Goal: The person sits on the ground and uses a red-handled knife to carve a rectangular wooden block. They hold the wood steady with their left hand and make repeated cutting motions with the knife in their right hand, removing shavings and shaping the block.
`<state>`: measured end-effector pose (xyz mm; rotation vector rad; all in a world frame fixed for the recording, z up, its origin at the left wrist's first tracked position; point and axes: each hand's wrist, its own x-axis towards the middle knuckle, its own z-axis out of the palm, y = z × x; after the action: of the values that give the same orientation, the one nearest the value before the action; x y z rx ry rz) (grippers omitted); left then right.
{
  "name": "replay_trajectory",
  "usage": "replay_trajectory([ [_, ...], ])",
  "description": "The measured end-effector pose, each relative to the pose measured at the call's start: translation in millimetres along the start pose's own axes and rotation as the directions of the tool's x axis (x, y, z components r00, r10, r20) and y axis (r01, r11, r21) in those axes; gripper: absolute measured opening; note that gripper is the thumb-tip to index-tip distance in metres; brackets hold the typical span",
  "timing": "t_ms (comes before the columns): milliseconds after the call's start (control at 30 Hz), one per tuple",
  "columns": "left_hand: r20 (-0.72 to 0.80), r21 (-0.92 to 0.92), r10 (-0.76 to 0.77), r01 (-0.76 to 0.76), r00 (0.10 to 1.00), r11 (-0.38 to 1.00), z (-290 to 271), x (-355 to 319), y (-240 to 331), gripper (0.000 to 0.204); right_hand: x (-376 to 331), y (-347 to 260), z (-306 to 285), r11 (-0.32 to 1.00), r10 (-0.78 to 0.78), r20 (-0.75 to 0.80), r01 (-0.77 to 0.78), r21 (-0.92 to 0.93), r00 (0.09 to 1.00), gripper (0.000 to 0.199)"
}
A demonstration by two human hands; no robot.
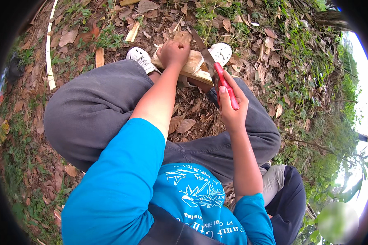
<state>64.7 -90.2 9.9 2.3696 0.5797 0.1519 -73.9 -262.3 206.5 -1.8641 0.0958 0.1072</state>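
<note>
While both forearms reach up through the middle of the frame, the left hand [173, 53] is at upper centre, fingers curled in and closed down on a piece of wood [199, 74]. How firmly it grips cannot be told. The right hand [235, 102], right of centre, is wrapped around the red handle [229, 87] of a cutting tool [210, 59], thumb laid along the near side.

The piece of wood is pale and roughly split, with a ragged, splintered patch right of the left hand. It lies slantwise at upper centre, between two white shoes [139, 57]. The tool's long, tapering blade points to the top of the frame and passes by the wood's right end; contact between them cannot be confirmed.

The person's bent legs, in grey trousers [90, 106], fill the space to the left and right of the forearms. A blue shirt [114, 183] occupies the lower centre.

Dry leaves and green weeds cover the ground. A long pale strip [50, 49] runs down the upper left, and two short wood offcuts [132, 32] lie nearer the shoes.
</note>
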Motion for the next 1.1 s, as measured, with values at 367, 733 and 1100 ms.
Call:
replay_trajectory([
  [367,0.006,0.019,-0.007,0.007,1.0,1.0,-7,3,-9,0.03,-120,-70,-69,0.962,0.017,0.071,0.003,-0.274,0.997,0.049],
  [733,0.025,-0.006,-0.001,0.001,1.0,1.0,0,3,-1,0.034,2,4,18,0.999,0.009,-0.005,-0.01,-0.042,1.0,0.044],
  [1100,-0.009,-0.03,0.009,-0.009,1.0,1.0,6,7,-12,0.028,-120,-53,-48,0.966,0.179,-0.005,-0.177,-0.191,0.984,0.05],
])
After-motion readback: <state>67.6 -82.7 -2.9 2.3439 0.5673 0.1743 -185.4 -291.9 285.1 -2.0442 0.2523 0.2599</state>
